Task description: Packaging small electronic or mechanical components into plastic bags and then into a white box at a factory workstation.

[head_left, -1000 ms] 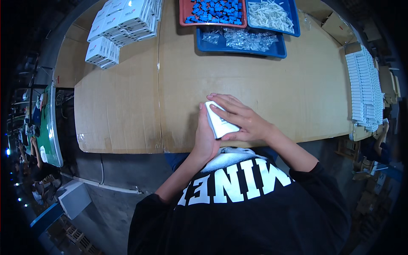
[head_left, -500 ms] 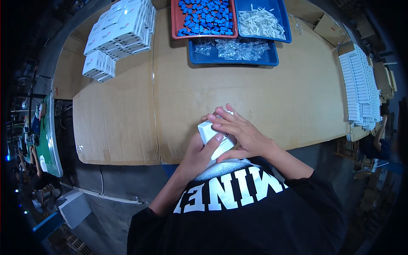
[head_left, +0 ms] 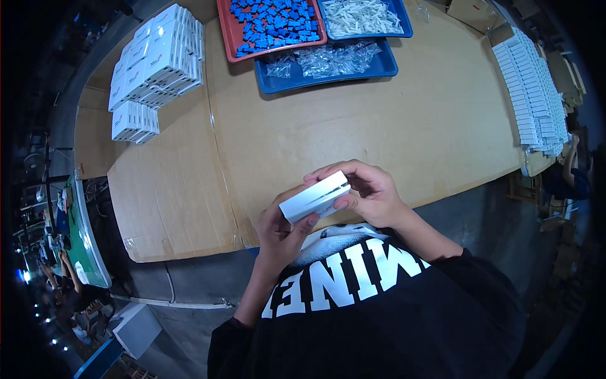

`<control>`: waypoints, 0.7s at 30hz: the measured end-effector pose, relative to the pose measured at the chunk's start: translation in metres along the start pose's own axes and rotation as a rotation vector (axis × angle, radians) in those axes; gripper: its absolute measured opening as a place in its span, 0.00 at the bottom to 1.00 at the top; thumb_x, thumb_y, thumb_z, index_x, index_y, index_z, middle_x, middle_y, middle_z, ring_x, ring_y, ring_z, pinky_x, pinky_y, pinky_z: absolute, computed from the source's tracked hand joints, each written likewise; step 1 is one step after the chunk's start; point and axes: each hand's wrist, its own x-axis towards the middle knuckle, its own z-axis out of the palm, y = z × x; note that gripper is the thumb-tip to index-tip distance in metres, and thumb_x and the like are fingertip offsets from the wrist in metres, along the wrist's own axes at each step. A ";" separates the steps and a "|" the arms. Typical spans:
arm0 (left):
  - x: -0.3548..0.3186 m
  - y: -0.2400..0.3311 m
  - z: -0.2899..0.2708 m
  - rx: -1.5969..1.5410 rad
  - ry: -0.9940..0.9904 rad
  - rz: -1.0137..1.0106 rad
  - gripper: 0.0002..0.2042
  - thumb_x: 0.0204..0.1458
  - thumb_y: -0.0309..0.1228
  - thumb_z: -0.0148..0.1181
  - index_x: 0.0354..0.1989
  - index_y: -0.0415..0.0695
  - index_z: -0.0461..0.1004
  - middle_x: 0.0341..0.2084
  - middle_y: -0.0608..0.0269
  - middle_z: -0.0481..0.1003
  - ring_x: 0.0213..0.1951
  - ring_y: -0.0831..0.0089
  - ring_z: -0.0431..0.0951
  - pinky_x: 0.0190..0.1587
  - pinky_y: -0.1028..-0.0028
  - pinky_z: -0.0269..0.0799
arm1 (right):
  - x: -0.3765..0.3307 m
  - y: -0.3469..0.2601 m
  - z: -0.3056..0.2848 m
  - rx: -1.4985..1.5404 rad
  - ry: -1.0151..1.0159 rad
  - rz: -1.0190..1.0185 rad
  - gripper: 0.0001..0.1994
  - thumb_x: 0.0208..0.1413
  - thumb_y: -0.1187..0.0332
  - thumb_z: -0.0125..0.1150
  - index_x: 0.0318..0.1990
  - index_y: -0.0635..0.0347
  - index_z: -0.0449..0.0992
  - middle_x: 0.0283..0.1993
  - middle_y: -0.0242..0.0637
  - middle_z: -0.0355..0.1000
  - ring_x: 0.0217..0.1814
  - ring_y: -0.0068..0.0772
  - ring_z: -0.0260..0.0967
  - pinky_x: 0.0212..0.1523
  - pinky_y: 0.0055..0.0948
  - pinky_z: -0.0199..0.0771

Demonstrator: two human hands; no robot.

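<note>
Between my hands, just above the near edge of the table, is a small white box (head_left: 315, 198), tilted so a narrow side faces up. A dark slit runs along that side near its right end. My left hand (head_left: 281, 228) grips the box's left end, thumb on the near face. My right hand (head_left: 372, 192) holds the other end, with the thumb against the near lower edge and the fingers curled behind. Both hands are closed on the box, and most of its far face is hidden.
Stacked white boxes (head_left: 151, 60) stand at the back left, and another tall stack (head_left: 527, 95) is at the right. A red tray (head_left: 235, 55) holds blue pieces. One blue tray (head_left: 407, 28) holds white sticks; another blue tray (head_left: 268, 85) holds clear plastic bags. Cardboard (head_left: 410, 132) covers the table.
The white box has been turned from its broad face to a narrow side. My right fingers have moved off its top to its right end. The whole view has shifted slightly.
</note>
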 end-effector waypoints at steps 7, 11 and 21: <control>-0.004 0.004 0.003 0.013 0.010 0.054 0.22 0.60 0.23 0.68 0.62 0.34 0.73 0.50 0.56 0.81 0.49 0.75 0.81 0.50 0.77 0.77 | 0.003 -0.012 0.003 -0.060 -0.021 0.008 0.19 0.59 0.74 0.69 0.57 0.65 0.74 0.62 0.46 0.77 0.66 0.40 0.74 0.67 0.38 0.74; -0.004 0.007 0.002 0.009 0.007 0.049 0.21 0.59 0.20 0.67 0.61 0.33 0.73 0.51 0.54 0.81 0.50 0.74 0.81 0.51 0.76 0.78 | 0.005 -0.014 0.006 -0.038 -0.014 0.033 0.19 0.58 0.77 0.69 0.56 0.66 0.75 0.62 0.47 0.77 0.67 0.40 0.74 0.69 0.39 0.73; 0.001 0.008 -0.002 0.162 -0.052 0.246 0.20 0.58 0.17 0.66 0.60 0.32 0.74 0.54 0.48 0.80 0.53 0.70 0.81 0.51 0.74 0.78 | 0.005 -0.012 0.010 0.078 0.029 0.036 0.19 0.59 0.67 0.71 0.54 0.69 0.77 0.60 0.58 0.76 0.65 0.50 0.74 0.67 0.45 0.74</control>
